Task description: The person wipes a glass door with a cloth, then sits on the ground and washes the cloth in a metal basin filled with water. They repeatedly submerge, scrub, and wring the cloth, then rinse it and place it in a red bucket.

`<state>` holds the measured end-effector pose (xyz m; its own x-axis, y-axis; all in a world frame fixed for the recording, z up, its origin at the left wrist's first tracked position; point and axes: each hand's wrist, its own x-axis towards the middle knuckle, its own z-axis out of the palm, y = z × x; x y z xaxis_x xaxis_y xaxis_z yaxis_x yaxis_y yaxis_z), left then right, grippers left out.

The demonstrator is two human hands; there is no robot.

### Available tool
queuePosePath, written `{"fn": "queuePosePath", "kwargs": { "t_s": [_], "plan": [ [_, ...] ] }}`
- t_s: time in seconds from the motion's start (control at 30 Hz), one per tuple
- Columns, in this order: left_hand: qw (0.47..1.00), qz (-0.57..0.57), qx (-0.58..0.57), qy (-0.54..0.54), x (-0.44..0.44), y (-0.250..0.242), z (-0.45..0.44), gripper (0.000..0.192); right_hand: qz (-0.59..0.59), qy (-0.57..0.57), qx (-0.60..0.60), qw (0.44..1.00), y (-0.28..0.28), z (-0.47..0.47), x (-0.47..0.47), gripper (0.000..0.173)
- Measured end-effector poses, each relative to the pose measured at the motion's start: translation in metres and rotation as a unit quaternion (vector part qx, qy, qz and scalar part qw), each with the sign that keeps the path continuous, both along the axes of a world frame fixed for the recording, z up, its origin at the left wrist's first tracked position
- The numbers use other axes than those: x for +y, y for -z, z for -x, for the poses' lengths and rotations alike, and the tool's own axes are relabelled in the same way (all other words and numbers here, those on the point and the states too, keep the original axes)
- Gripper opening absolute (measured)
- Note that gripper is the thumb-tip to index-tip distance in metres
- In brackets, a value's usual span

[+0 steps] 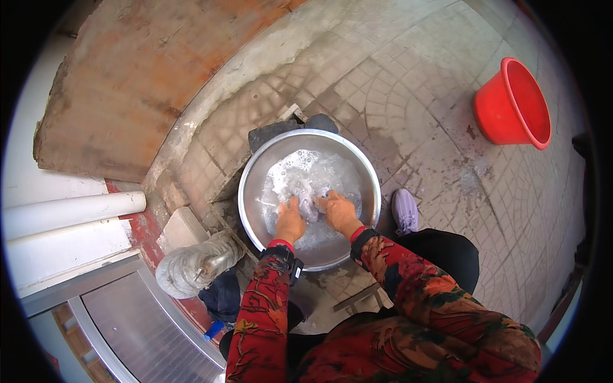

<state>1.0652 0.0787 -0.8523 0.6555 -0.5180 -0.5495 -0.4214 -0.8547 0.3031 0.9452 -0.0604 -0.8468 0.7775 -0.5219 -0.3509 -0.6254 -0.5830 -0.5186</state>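
A wide metal basin (249, 210) stands on the paving before me, holding sudsy water. A light-coloured wet cloth (306, 203) lies bunched in the middle of the foam. My left hand (290, 221) grips the cloth's left side, and my right hand (339, 210) grips it on the right, a short gap between the two. Some fingertips are hidden by the cloth and suds. Both wrists wear black bands over red patterned sleeves.
A red plastic bucket (498, 112) stands at the right on the tiles. Dark stones (273, 134) touch the basin's far side. At the left are a plastic-wrapped bundle (184, 273), a white pipe (96, 209) and a large brown board (139, 86). A lilac shoe (404, 210) is beside the basin.
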Motion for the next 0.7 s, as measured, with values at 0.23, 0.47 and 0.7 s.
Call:
{"fn": "queuePosePath", "kwargs": {
  "t_s": [0.23,0.47,0.7],
  "plan": [
    [0.938,0.221,0.146,-0.225,-0.013,0.003,0.005,0.047,-0.493,0.264,-0.252,0.79,0.018,-0.014,-0.009,0.038],
    [0.923,0.317,0.08,-0.202,-0.051,-0.035,0.037,0.041,-0.661,0.471,-0.321,0.487,0.0,-0.042,0.022,0.04],
    [0.868,0.386,0.216,-0.223,-0.05,-0.054,0.025,0.023,-0.735,0.404,-0.288,0.461,-0.01,-0.042,0.008,0.027]
  ]
}}
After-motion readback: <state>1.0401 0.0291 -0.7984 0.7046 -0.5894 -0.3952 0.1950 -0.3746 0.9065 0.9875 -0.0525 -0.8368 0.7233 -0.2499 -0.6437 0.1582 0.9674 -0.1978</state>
